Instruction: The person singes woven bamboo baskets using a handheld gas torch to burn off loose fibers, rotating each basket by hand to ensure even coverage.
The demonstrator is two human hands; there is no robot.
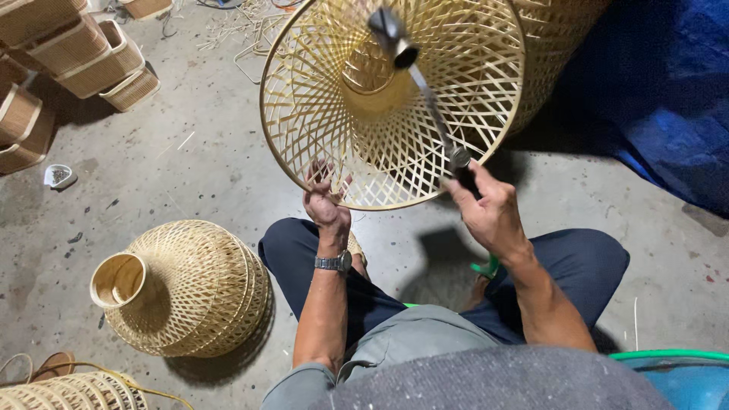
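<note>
The woven bamboo lampshade (pixel 395 99) is held up in the air in front of the person, above the knees, with its wide open mouth turned toward the camera. The left hand (pixel 325 199) grips the lower rim of it, the fingers curled over the edge and closed on the weave. The right hand (pixel 486 209) is closed around the dark handle of a hammer (pixel 425 91); the shaft goes up into the lampshade and the metal head is near the narrow neck inside. A wristwatch (pixel 334 263) sits on the left wrist.

The person sits low, in dark blue trousers. On the floor (pixel 190 167) to the left lies a second lampshade (pixel 186 288) on its side, its small round neck pointing left. A part of one more woven piece (pixel 68 391) shows in the bottom left corner.

The floor is grey concrete, stained and dusty, with thin bamboo splinters lying here and there. Rectangular woven baskets (pixel 68 53) are stacked at the upper left. A blue tarpaulin (pixel 668 99) covers the upper right side, and a blue tub with a green rim (pixel 683 372) stands at the bottom right.
</note>
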